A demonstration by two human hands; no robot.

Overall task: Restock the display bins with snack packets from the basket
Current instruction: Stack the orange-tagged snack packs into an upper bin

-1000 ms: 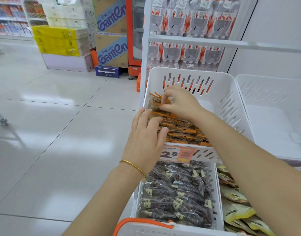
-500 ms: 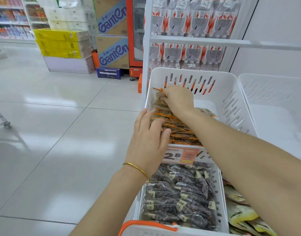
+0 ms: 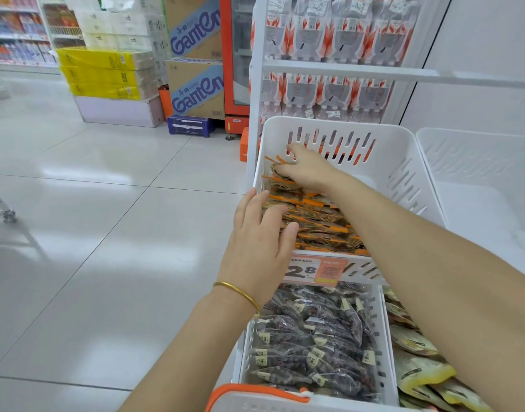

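Note:
A white slotted display bin [image 3: 389, 150] holds a row of orange-topped snack packets [image 3: 320, 224] standing along its left side. My left hand [image 3: 261, 233], with a gold bangle on the wrist, presses flat against the front packets with straight fingers. My right hand [image 3: 308, 169] reaches over the row to the bin's back left corner, its fingers stretched out on the rearmost packets. The rim and orange handle of a white basket [image 3: 255, 394] show at the bottom edge; its contents are hidden.
A price tag [image 3: 314, 270] reading 2.8 hangs on the bin's front. Below it sits a bin of dark packets [image 3: 314, 337], with yellow-green packets [image 3: 415, 370] to its right. Another white bin [image 3: 478, 173] stands at right. Bottled drinks [image 3: 329, 31] fill shelves behind; tiled floor lies left.
My right hand has slid from the middle of the packet row to the bin's back left corner and its fingers have straightened. My left hand stays pressed on the front packets.

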